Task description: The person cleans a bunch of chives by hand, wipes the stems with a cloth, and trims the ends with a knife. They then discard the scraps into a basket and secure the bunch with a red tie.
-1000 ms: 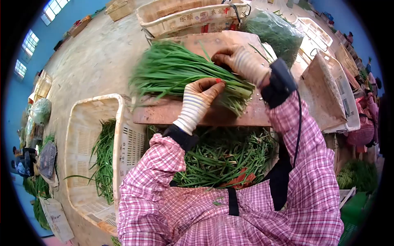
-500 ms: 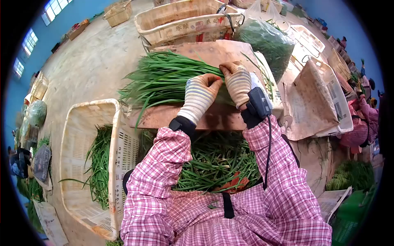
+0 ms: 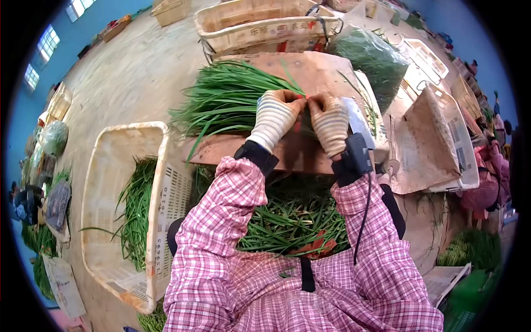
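Observation:
A bunch of long green garlic chives (image 3: 227,91) lies on a brown board (image 3: 326,69) in front of me, leaves fanning to the left. My left hand (image 3: 276,113), in a striped knit glove with bare fingertips, is pinched closed at the bunch's right end. Close beside it my right hand (image 3: 330,119), gloved alike, also has thumb and finger pressed together. Between the fingertips shows a thin red strip (image 3: 305,97), apparently a tie; part of it is hidden by the fingers. The bunch's stem end is mostly covered by my hands.
Loose green leaves (image 3: 298,221) fill the space below the board. At left stands a white crate (image 3: 91,221) with more greens. A crate (image 3: 265,30) and a filled plastic bag (image 3: 370,61) stand behind. A cardboard-covered crate (image 3: 426,138) and another person (image 3: 487,177) are at right.
My hands have come slightly down and right in view, fingertips now close together at the red strip. The right hand has moved off the top of the stems. The whole view has shifted slightly.

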Demonstrator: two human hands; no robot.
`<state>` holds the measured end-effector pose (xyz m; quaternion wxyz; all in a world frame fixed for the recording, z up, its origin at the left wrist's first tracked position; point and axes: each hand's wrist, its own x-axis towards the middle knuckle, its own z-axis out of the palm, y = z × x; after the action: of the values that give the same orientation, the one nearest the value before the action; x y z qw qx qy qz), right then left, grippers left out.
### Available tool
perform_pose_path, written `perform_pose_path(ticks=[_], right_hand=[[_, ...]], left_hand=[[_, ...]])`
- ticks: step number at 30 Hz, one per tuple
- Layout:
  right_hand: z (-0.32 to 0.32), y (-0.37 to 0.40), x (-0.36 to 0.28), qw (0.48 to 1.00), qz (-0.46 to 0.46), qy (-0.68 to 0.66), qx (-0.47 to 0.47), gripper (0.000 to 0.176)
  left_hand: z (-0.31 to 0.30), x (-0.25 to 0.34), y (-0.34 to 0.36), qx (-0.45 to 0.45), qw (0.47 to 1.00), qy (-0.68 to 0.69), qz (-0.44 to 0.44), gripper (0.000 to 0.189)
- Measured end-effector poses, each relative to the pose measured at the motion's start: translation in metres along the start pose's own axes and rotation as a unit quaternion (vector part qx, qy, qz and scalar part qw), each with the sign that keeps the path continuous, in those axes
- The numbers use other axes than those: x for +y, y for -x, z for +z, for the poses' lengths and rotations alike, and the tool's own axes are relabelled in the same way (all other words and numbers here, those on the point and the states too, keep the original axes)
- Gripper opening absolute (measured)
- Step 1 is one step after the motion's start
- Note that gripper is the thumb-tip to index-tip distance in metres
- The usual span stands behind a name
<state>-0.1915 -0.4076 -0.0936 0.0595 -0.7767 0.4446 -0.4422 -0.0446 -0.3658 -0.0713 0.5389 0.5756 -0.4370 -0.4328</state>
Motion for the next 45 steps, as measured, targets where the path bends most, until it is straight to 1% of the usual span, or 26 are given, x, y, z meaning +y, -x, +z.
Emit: perform_pose_path(ticks=[1, 2, 5, 8, 10, 12, 15, 18, 20, 22, 23, 26, 27, 29, 30, 32, 33, 34, 35, 36, 38, 39, 40, 42, 43, 45], right_hand=[[0.002, 0.005, 0.005, 0.999, -0.019, -0.033, 0.017, 0.006], [0.000, 0.007, 0.006, 0.999, -0.031, -0.038, 0.017, 0.006], [-0.001, 0.010, 0.009, 0.996, -0.064, -0.056, 0.017, 0.005], [-0.001, 0.015, 0.011, 0.995, -0.071, -0.059, 0.022, 0.008], [-0.002, 0.015, 0.008, 0.994, -0.093, -0.048, 0.034, 0.009], [-0.006, 0.016, 0.006, 0.991, -0.124, -0.018, 0.053, 0.011], [-0.005, 0.018, 0.008, 0.984, -0.164, -0.025, 0.066, 0.013], [0.003, 0.018, 0.014, 0.981, -0.178, -0.035, 0.073, 0.015], [0.007, 0.021, 0.015, 0.983, -0.174, -0.016, 0.063, 0.012], [0.007, 0.018, 0.013, 0.982, -0.179, 0.007, 0.054, 0.010], [0.005, 0.013, 0.010, 0.985, -0.169, 0.019, 0.036, 0.007], [-0.008, -0.003, -0.002, 0.996, -0.073, 0.023, -0.054, 0.012], [-0.011, -0.010, -0.001, 0.992, 0.016, -0.061, -0.106, 0.019], [-0.015, -0.017, -0.003, 0.985, 0.092, -0.048, -0.138, 0.022], [-0.016, -0.020, -0.005, 0.979, 0.129, -0.041, -0.154, 0.023], [-0.018, -0.025, -0.007, 0.978, 0.115, -0.039, -0.171, 0.029], [-0.020, -0.026, -0.004, 0.976, 0.110, -0.054, -0.181, 0.031], [-0.023, -0.027, 0.000, 0.973, 0.105, -0.067, -0.192, 0.032], [-0.030, -0.026, 0.002, 0.963, 0.119, -0.155, -0.186, 0.034], [-0.035, -0.026, 0.002, 0.942, 0.187, -0.245, -0.133, 0.036], [-0.043, -0.034, 0.010, 0.958, 0.177, -0.206, -0.097, 0.035], [-0.046, -0.037, 0.011, 0.980, 0.103, -0.123, -0.121, 0.036], [-0.045, -0.038, 0.009, 0.983, 0.080, -0.045, -0.159, 0.037], [-0.043, -0.045, -0.010, 0.966, 0.032, 0.110, -0.230, 0.038], [-0.039, -0.049, -0.009, 0.963, 0.043, 0.072, -0.255, 0.040], [-0.020, -0.052, 0.008, 0.960, 0.119, -0.046, -0.250, 0.038]], left_hand=[[0.004, 0.004, 0.001, 0.002, 1.000, -0.018, 0.008, 0.018], [0.007, 0.007, 0.002, 0.006, 0.999, -0.035, 0.015, 0.019], [0.012, 0.015, 0.000, 0.061, 0.997, 0.048, -0.026, 0.023], [0.018, 0.002, -0.016, 0.121, 0.992, -0.005, 0.044, 0.022], [0.017, 0.011, -0.015, 0.105, 0.993, 0.054, -0.021, 0.023], [0.019, 0.009, -0.018, 0.087, 0.994, 0.063, 0.002, 0.023], [0.018, 0.005, -0.022, 0.056, 0.997, 0.058, 0.007, 0.021], [0.018, 0.002, -0.028, 0.035, 0.998, 0.044, 0.013, 0.021], [0.018, -0.002, -0.034, 0.024, 0.999, 0.026, 0.020, 0.021], [0.016, -0.008, -0.036, 0.000, 0.999, 0.047, 0.023, 0.022], [0.013, -0.012, -0.039, -0.017, 0.999, 0.042, 0.021, 0.024], [0.001, -0.015, -0.049, -0.076, 0.993, -0.077, 0.040, 0.031], [-0.002, -0.016, -0.049, -0.105, 0.992, -0.055, 0.039, 0.033], [-0.006, -0.015, -0.043, -0.163, 0.986, -0.010, 0.039, 0.037], [-0.006, -0.012, -0.038, -0.162, 0.984, -0.040, 0.059, 0.039], [-0.004, -0.008, -0.027, -0.156, 0.978, -0.099, 0.096, 0.042], [0.001, -0.005, -0.024, -0.109, 0.977, -0.152, 0.101, 0.043], [0.007, -0.007, -0.023, -0.064, 0.988, -0.133, 0.048, 0.039], [0.011, -0.002, -0.020, -0.055, 0.989, -0.139, 0.018, 0.037], [0.014, 0.003, -0.018, -0.048, 0.988, -0.146, -0.011, 0.035], [0.015, -0.003, -0.019, -0.033, 0.994, -0.101, 0.010, 0.031], [0.017, -0.009, -0.020, -0.026, 0.996, -0.081, 0.018, 0.029], [0.017, -0.015, -0.023, -0.023, 0.996, -0.078, 0.033, 0.028], [0.017, -0.025, -0.030, -0.016, 0.995, -0.072, 0.067, 0.024], [0.018, -0.030, -0.033, -0.011, 0.992, -0.097, 0.086, 0.028], [0.019, -0.018, -0.023, 0.025, 0.985, -0.145, 0.089, 0.032]])
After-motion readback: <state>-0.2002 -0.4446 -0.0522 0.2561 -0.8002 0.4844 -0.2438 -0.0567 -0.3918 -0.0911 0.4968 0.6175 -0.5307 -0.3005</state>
